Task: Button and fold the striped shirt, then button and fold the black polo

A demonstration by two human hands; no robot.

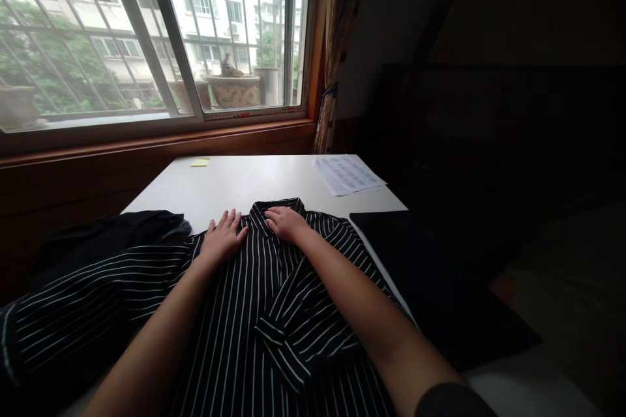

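I judged the step in hand to be flattening the striped shirt [244,306], which lay from mid-surface [249,179] toward the near edge. The left hand [223,238] pressed palm-down beside the collar [258,214], fingers spread, gripping nothing. The right hand [288,223] rested at the collar, fingers bent; I could not tell whether it pinched cloth. The next move probably called for straightening the folded sleeve [293,332]. Count: one shirt; one yellow note [200,161], far-left corner; printed sheets [348,174], far-right corner, number unclear.

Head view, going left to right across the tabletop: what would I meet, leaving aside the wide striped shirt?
Dark cloth → left hand → right hand → printed sheets.
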